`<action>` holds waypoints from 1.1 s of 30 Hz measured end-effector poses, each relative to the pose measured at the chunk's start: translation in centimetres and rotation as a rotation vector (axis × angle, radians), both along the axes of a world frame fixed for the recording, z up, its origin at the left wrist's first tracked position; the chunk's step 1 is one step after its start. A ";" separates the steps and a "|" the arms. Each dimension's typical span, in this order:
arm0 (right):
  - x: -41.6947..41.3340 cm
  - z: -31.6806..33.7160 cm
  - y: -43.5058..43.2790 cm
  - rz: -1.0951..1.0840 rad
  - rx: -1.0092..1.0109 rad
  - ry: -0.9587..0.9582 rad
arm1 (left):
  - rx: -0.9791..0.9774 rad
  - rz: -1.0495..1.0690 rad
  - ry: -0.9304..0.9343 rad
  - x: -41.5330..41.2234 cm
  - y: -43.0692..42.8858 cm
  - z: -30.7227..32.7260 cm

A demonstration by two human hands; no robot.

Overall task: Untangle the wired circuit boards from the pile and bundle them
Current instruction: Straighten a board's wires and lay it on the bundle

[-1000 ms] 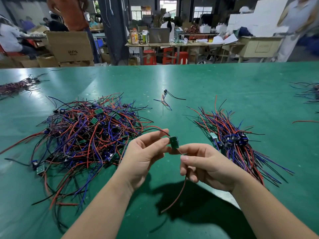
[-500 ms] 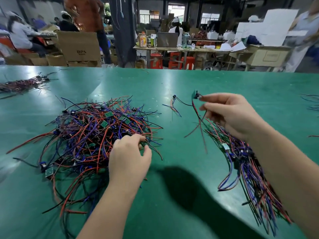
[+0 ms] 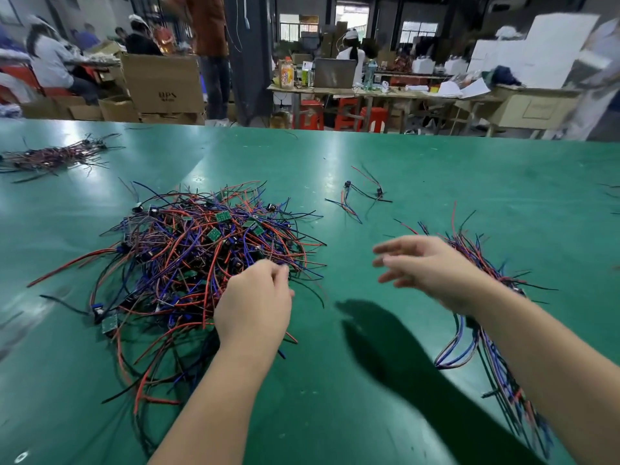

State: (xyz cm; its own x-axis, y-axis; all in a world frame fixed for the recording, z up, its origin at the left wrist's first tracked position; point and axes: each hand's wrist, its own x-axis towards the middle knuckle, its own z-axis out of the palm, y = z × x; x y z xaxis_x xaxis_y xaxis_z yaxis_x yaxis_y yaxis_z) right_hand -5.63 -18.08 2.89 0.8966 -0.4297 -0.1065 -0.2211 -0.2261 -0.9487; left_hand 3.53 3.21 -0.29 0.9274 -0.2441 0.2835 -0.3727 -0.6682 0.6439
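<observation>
**A:** What lies around the left hand [image 3: 255, 307]?

**B:** The tangled pile [image 3: 188, 256] of wired circuit boards. It spreads from the knuckles away to the hand's left and beyond it. The fingers are bunched and curled at the pile's near right edge, tips in among the wires. The back of the hand hides whether a wire is pinched, so I cannot tell.

**A:** And the right hand [image 3: 426, 266]?

**B:** It is blurred and raised off the green table [image 3: 436, 169], with the fingers loosely spread and nothing in them. Behind and under its wrist lies the straighter bundle [image 3: 469, 250], whose wires run roughly parallel past the forearm toward the near edge. The forearm covers the bundle's middle.

**A:** Anything between the two hands?

**B:** Tabletop and a dark shadow [image 3: 385, 340]. Beyond the right hand's fingertips, two loose wired pieces [image 3: 364, 196] lie apart from both heaps.

**A:** Materials?

**B:** The leads are thin, glossy and insulated, in red, blue-purple and black, bent into loops and hooks. Among them are small flat green rectangular boards [image 3: 222, 216] and tiny black parts. One corner board [image 3: 109, 323] sits at the pile's near left edge, well to the left of the left hand. The table is smooth, with pale patches of sheen and a few scuffs.

**A:** Farther off?

**B:** Far beyond and to the left of the left hand lies another wire heap [image 3: 53, 154]. Past the table's far edge are a cardboard box [image 3: 162, 83], red stools [image 3: 345, 112] and people at benches, all soft and blurred.
</observation>
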 end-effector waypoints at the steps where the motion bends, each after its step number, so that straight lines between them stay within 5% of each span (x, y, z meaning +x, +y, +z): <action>1: -1.1 -0.5 0.6 0.011 0.109 -0.003 | -0.190 -0.066 0.011 -0.3 -0.2 0.2; 5: -3.9 -2.1 3.3 0.062 0.614 -0.080 | -0.636 -0.515 0.098 -2.7 -1.8 0.6; 10: -4.7 -2.8 4.2 -0.087 0.720 -0.326 | -0.316 -0.862 0.180 -4.9 -3.1 -1.7; 14: -5.4 -2.6 3.5 -0.088 0.686 -0.385 | -0.357 -0.864 0.218 -5.6 -3.1 -1.4; 20: -5.8 -2.2 3.1 -0.045 0.662 -0.412 | -0.678 -0.633 0.440 -4.5 -2.7 0.2; 27: -5.8 -2.3 3.5 0.009 0.767 -0.438 | -0.495 -0.801 0.589 -4.0 -2.1 0.1; 33: -5.8 -2.0 3.9 -0.035 0.759 -0.396 | -0.441 -0.887 0.508 -4.3 -2.5 -0.3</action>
